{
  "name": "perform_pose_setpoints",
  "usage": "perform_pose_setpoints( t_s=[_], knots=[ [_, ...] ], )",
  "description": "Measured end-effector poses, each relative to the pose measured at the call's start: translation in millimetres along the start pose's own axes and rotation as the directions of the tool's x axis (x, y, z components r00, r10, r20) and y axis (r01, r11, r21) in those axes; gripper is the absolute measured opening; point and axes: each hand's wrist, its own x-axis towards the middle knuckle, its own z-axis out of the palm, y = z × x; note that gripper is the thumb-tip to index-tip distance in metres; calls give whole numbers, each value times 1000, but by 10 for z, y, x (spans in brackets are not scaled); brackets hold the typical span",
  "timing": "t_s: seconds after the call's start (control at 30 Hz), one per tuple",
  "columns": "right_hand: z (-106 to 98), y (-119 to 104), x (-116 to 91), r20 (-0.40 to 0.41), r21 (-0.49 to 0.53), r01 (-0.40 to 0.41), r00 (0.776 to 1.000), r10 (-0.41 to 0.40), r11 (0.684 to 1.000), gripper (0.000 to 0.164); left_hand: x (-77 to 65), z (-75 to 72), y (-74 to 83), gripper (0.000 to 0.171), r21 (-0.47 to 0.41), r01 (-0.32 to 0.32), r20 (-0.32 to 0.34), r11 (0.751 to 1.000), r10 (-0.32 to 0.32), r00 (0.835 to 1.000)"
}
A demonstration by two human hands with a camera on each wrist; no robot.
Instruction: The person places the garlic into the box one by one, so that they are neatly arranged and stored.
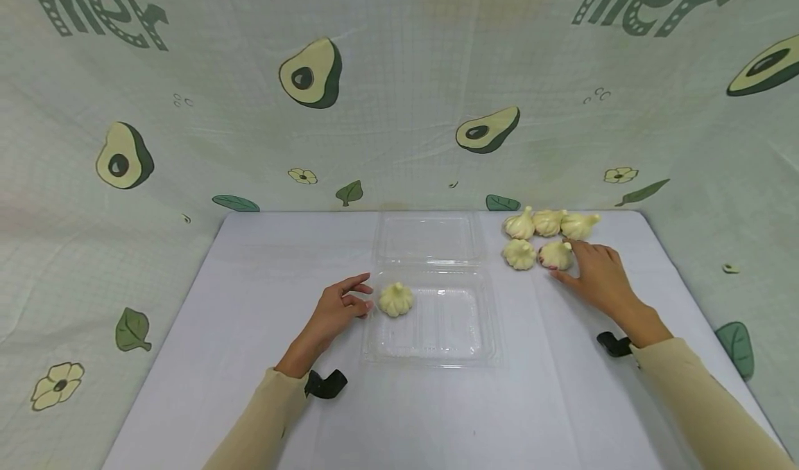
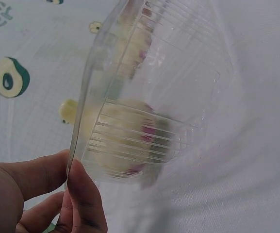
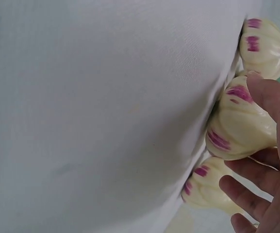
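A clear plastic clamshell container (image 1: 456, 317) lies with its lid (image 1: 427, 238) folded back on the white table. Inside its left side sits one garlic bulb (image 1: 396, 299). My left hand (image 1: 337, 308) pinches the container's left rim between thumb and finger, as the left wrist view shows close up; the bulb (image 2: 125, 141) shows through the wall. At the right, my right hand (image 1: 596, 276) grips a garlic bulb (image 1: 555, 255), thumb on one side and fingers on the other. In the right wrist view this bulb (image 3: 241, 116) has purple streaks and stands close over the cloth.
Beside the gripped bulb sits another garlic bulb (image 1: 519, 254). A row of three more, with the middle bulb (image 1: 548, 222), lies behind at the table's back edge. A curtain with avocado prints (image 1: 399, 75) hangs behind. Black wrist mounts (image 1: 327, 385) project below the sleeves.
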Motion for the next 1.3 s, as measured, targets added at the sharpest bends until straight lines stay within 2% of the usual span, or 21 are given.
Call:
perform_pose_setpoints(
  t_s=[0.3,0.7,1.3],
  knots=[
    [27,3,18,-12,2,1,1000,-1,1000,72,-10,8,2,63,8,-2,-3,1000,2,1000],
    [44,12,51,-32,71,-16,999,18,997,67,-2,13,6,62,16,9,-9,1000,-9,1000],
    [52,19,66,-32,91,-27,999,30,996,67,-6,22,17,63,-1,8,-2,1000,-8,1000]
  ],
)
